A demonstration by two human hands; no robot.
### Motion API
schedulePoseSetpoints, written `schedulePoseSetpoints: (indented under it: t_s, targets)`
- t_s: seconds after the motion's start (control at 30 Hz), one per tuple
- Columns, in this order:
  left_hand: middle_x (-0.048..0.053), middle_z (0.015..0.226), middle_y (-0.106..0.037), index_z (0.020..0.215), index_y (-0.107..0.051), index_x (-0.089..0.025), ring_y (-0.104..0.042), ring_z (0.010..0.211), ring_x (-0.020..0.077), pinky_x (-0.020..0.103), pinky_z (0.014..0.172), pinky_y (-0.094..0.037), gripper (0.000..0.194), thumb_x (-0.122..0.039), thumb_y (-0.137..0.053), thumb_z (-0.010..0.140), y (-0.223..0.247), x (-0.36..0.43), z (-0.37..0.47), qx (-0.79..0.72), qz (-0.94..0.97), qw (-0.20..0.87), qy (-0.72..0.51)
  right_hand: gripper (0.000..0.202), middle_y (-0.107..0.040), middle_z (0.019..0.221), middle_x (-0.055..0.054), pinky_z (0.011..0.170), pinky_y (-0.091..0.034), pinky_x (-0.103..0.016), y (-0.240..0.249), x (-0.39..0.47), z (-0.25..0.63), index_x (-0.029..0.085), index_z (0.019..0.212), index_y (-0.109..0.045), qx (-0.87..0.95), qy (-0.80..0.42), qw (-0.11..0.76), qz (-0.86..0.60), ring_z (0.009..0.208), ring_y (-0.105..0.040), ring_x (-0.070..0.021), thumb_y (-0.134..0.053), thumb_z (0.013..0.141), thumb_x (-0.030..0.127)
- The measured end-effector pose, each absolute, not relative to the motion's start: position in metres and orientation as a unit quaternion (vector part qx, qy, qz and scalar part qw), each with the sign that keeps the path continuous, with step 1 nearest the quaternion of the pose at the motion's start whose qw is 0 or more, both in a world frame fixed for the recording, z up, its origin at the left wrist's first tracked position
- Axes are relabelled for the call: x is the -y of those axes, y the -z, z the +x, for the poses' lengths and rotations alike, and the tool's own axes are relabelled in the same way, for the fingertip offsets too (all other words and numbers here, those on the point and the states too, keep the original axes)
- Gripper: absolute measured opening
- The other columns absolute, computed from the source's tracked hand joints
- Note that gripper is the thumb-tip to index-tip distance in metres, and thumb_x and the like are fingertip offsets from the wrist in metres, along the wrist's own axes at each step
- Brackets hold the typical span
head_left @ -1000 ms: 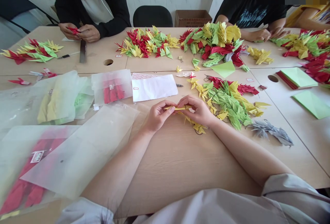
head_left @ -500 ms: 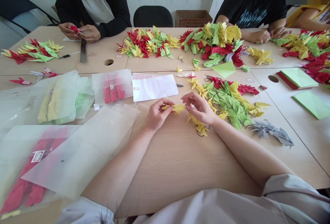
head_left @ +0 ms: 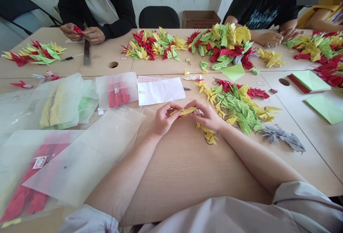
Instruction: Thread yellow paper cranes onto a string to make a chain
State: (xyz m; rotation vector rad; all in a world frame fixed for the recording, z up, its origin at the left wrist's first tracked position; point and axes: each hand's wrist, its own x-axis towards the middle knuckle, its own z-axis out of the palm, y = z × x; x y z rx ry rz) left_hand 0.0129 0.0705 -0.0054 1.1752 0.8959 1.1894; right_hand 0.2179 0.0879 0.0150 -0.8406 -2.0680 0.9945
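A yellow piece of origami paper (head_left: 188,111), folded narrow and pointed, is held level between my two hands above the table. My left hand (head_left: 164,119) pinches its left part between thumb and fingers. On the other side, my right hand (head_left: 207,114) has thumb and fingertips closed on the right end. Right beside that hand lie yellow folded paper pieces (head_left: 209,136) on a dark cord. Beyond them is a bundle of green folded paper pieces (head_left: 237,108), mixed with red and yellow ones.
Clear plastic sleeves (head_left: 88,154) with coloured paper pieces cover the left side. A white sheet (head_left: 161,92) and a pen (head_left: 187,89) lie ahead. Grey tissue-like material (head_left: 284,137) and green paper squares (head_left: 311,80) are at right. Co-workers' hands (head_left: 93,35) work across the table.
My right hand has moved slightly left and closed on the right end of the yellow paper, which now shows longer between my hands. My left hand keeps its pinch.
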Motion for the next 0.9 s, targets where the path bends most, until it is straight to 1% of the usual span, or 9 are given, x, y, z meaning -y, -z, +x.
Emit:
schedulePoseSetpoints:
  t_s: [0.13,0.27,0.33,0.4,0.47,0.53,0.6,0.73,0.9]
  targets:
    - [0.003,0.086,-0.066,0.088,-0.066,-0.015,-0.067,0.076,0.0144,0.028,0.072,-0.059,0.018,-0.029,-0.073,0.08,0.005,-0.07,0.014,-0.366,0.519,0.596,-0.491,0.016,-0.069,0.099,-0.006,0.084,-0.049,-0.03,-0.015,-0.087,0.217,0.018,0.102,-0.065,0.79,-0.404,0.326,-0.326,0.093,-0.064,-0.0192,-0.056,0.089,0.019]
    - [0.004,0.09,-0.065,0.094,-0.064,-0.016,-0.067,0.081,0.0153,0.029,0.074,-0.06,0.018,-0.03,-0.069,0.084,0.005,-0.067,0.013,-0.368,0.546,0.576,-0.485,0.014,-0.069,0.095,-0.004,0.078,-0.048,-0.027,-0.014,-0.087,0.218,0.017,0.099,-0.065,0.774,-0.402,0.336,-0.355,0.087,-0.064,-0.0173,-0.059,0.086,0.016]
    - [0.005,0.092,-0.064,0.102,-0.063,-0.017,-0.067,0.082,0.0155,0.028,0.074,-0.06,0.02,-0.032,-0.064,0.088,0.006,-0.064,0.014,-0.389,0.578,0.521,-0.494,0.013,-0.069,0.092,-0.003,0.073,-0.046,-0.026,-0.012,-0.087,0.218,0.017,0.097,-0.065,0.769,-0.381,0.349,-0.376,0.083,-0.063,-0.0161,-0.059,0.085,0.015]
    - [0.005,0.091,-0.064,0.107,-0.062,-0.017,-0.067,0.079,0.0146,0.026,0.073,-0.059,0.021,-0.032,-0.06,0.091,0.007,-0.062,0.015,-0.425,0.615,0.431,-0.506,0.014,-0.069,0.091,-0.002,0.07,-0.045,-0.025,-0.01,-0.088,0.219,0.018,0.096,-0.065,0.763,-0.355,0.366,-0.397,0.08,-0.063,-0.0151,-0.058,0.085,0.014]
    - [0.006,0.093,-0.065,0.107,-0.062,-0.018,-0.068,0.076,0.0135,0.024,0.072,-0.058,0.02,-0.031,-0.057,0.093,0.008,-0.061,0.016,-0.459,0.637,0.341,-0.517,0.014,-0.069,0.09,-0.002,0.07,-0.046,-0.026,-0.007,-0.088,0.218,0.019,0.095,-0.066,0.755,-0.33,0.386,-0.414,0.08,-0.064,-0.0151,-0.058,0.085,0.014]
    - [0.006,0.096,-0.067,0.104,-0.061,-0.018,-0.07,0.076,0.0136,0.024,0.072,-0.058,0.017,-0.031,-0.055,0.095,0.01,-0.061,0.017,-0.479,0.635,0.294,-0.53,0.013,-0.069,0.091,-0.003,0.072,-0.048,-0.027,-0.005,-0.088,0.216,0.019,0.095,-0.067,0.739,-0.331,0.409,-0.421,0.08,-0.066,-0.0158,-0.059,0.086,0.015]
    - [0.007,0.097,-0.067,0.102,-0.061,-0.018,-0.071,0.078,0.0146,0.024,0.071,-0.058,0.018,-0.033,-0.053,0.096,0.013,-0.062,0.018,-0.485,0.619,0.294,-0.544,0.012,-0.069,0.091,-0.004,0.071,-0.051,-0.028,-0.004,-0.088,0.214,0.019,0.096,-0.066,0.715,-0.363,0.431,-0.414,0.078,-0.069,-0.0163,-0.059,0.087,0.016]
    - [0.006,0.092,-0.067,0.097,-0.061,-0.017,-0.072,0.079,0.0157,0.025,0.07,-0.06,0.02,-0.035,-0.053,0.096,0.016,-0.065,0.017,-0.48,0.589,0.33,-0.561,0.008,-0.07,0.091,-0.005,0.07,-0.055,-0.028,-0.005,-0.087,0.212,0.018,0.094,-0.066,0.68,-0.416,0.459,-0.391,0.078,-0.072,-0.0173,-0.064,0.087,0.022]
    - [0.006,0.09,-0.069,0.097,-0.063,-0.017,-0.072,0.078,0.0162,0.026,0.071,-0.059,0.021,-0.037,-0.055,0.095,0.014,-0.064,0.016,-0.48,0.581,0.345,-0.559,0.015,-0.071,0.091,-0.005,0.069,-0.057,-0.028,-0.004,-0.087,0.211,0.018,0.092,-0.068,0.657,-0.427,0.472,-0.404,0.078,-0.073,-0.0179,-0.07,0.086,0.031]
